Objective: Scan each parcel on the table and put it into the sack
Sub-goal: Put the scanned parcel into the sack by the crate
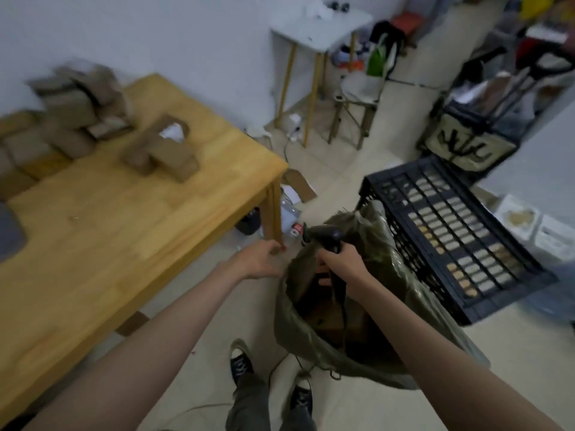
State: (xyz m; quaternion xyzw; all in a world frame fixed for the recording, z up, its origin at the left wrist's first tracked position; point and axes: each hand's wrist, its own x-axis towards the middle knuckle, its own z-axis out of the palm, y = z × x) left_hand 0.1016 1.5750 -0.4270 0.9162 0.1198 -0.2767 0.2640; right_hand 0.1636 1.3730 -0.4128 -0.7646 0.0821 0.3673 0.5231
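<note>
While right hand (337, 259) grips scanner (326, 234) over sack (311, 337), left hand (261, 259) loosely curled, holds nothing; dangling cord may snag sack rim, parcels (161, 150) wait on table (124, 228).

Non-task items noted.
Black slatted crate (451, 231) tilted on floor; white side table (320, 29) (wooden legs) by wall; folding stool (357, 94) adjacent.

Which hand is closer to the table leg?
Left. The left hand is right beside the table leg; the right hand, holding the scanner, is farther off over the sack.
</note>
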